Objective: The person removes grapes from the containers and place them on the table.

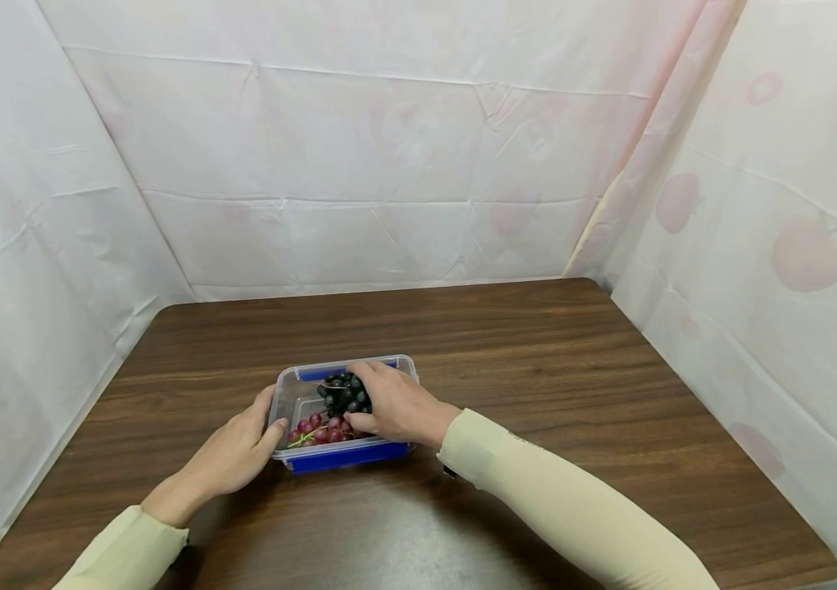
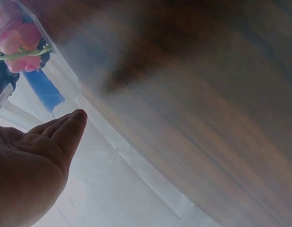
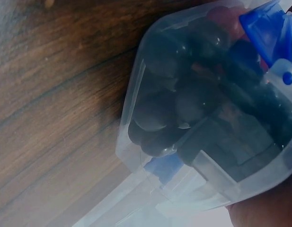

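A clear plastic food container (image 1: 293, 385) with blue latches stands lidless on the table. Red grapes (image 1: 322, 432) on a green stem lie along its near side, and a bunch of black grapes (image 1: 344, 395) lies behind them. At the container's left end, my left hand (image 1: 237, 447) holds the wall, thumb at the rim and fingers along the outside. My right hand (image 1: 396, 401) reaches in over the right end and grips the black grapes between thumb and fingers; its palm hides part of them. Through the wall, dark grapes (image 3: 174, 104) show in the right wrist view.
The brown wood-grain table (image 1: 536, 369) has rounded corners. White sheeting (image 1: 366, 164) hangs behind it and at the left, and a fruit-printed sheet (image 1: 772, 246) at the right. Blue latches (image 1: 347, 457) line the container's long sides.
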A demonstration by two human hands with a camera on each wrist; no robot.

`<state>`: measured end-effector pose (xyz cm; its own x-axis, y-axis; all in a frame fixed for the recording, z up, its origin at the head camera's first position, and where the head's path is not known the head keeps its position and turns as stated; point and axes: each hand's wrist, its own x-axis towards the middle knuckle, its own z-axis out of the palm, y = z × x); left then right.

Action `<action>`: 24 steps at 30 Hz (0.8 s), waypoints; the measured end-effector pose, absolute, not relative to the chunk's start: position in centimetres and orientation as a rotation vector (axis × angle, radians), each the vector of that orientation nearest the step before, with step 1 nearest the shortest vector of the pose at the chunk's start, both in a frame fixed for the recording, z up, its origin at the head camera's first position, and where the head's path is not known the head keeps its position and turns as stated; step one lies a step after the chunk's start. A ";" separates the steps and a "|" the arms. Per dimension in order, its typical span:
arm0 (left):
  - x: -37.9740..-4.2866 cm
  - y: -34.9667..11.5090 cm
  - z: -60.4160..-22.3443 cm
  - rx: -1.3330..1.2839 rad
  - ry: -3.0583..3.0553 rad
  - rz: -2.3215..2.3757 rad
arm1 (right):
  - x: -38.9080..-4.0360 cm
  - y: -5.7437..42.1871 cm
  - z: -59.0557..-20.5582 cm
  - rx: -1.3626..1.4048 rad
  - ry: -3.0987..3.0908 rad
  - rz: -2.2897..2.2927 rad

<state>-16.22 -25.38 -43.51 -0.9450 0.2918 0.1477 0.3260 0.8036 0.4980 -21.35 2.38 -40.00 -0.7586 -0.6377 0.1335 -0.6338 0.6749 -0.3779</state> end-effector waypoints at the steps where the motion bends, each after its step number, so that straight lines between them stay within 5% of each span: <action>1: -16.2 -25.4 -43.5 -0.503 -2.922 -0.825 | -21.3 2.4 -40.0 -1.093 2.864 -0.643; 24: -16.1 -25.3 -43.3 -0.502 -2.935 -0.835 | -20.9 3.3 -37.4 -1.124 2.893 -0.813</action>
<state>-16.06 -25.25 -43.26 -0.9462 0.2946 0.1343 0.3211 0.8015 0.5045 -20.92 3.29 -37.38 -0.7524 -0.6143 0.2378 -0.6482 0.6263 -0.4331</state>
